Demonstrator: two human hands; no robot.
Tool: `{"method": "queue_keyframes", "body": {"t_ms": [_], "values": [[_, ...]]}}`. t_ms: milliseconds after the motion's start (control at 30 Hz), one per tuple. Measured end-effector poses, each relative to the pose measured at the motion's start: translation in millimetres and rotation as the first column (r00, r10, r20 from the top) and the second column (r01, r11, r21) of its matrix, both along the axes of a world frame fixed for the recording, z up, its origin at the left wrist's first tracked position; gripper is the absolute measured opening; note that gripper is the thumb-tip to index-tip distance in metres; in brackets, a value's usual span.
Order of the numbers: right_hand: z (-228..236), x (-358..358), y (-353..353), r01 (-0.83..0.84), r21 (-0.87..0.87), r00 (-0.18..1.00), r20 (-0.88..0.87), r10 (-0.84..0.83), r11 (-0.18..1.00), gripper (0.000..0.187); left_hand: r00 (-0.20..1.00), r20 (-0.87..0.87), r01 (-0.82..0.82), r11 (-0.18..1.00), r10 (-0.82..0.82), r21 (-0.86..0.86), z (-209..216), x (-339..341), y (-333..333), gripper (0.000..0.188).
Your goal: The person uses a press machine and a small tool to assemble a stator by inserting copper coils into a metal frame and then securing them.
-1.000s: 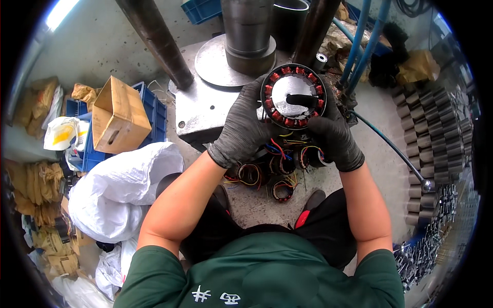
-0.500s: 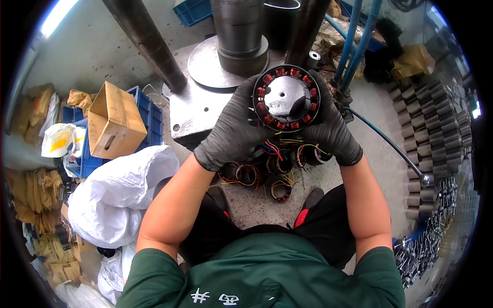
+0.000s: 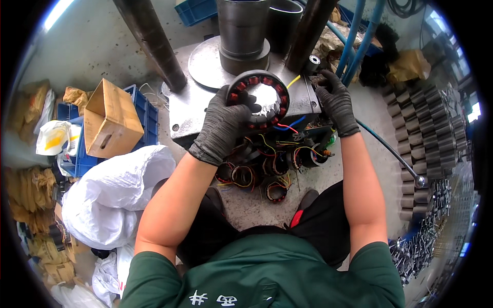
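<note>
My left hand (image 3: 220, 123), in a dark grey glove, grips a motor stator (image 3: 281, 95) at its left side, thumb through the ring. The stator is a black ring with red copper windings inside, tilted above the front of a metal press bed (image 3: 197, 115). Yellow, red and blue leads hang off its right side. My right hand (image 3: 338, 105), gloved likewise, is off the stator, beside the bed's right edge. Its fingers are apart and bent, with nothing visible in them; dark clutter lies close to the fingertips. Below, several smaller wound stators (image 3: 276, 192) with coloured wires lie between my feet.
A thick steel cylinder (image 3: 244, 56) stands on a round plate (image 3: 201, 69) between dark columns (image 3: 151, 46). A lever with a ball end (image 3: 420, 181) slants on the right, near stacked metal sleeves (image 3: 426, 138). Leftward are a cardboard box (image 3: 115, 118), blue crates (image 3: 149, 120) and a white sack (image 3: 113, 200).
My right hand has let go of the stator and moved right, to the press bed's edge. The stator, now in my left hand alone, has shifted left and tilted, showing its leads.
</note>
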State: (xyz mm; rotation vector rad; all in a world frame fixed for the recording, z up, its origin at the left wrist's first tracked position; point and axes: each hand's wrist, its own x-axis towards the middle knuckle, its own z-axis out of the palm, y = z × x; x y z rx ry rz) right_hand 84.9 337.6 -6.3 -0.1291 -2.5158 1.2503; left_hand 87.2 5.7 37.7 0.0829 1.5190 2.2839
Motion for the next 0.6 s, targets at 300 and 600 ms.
{"method": "queue_keyframes", "body": {"t_ms": [300, 600], "values": [[-55, -27, 17, 0.179, 0.41, 0.967, 0.096, -0.237, 0.895, 0.036, 0.984, 0.161, -0.126, 0.937, 0.077, 0.325, -25, -20, -18, 0.044], [32, 21, -12, -0.008, -0.535, 0.943, 0.278, 0.185, 0.845, 0.034, 0.933, 0.358, -0.217, 0.848, 0.035, 0.484, -8, -12, -29, 0.038]]}}
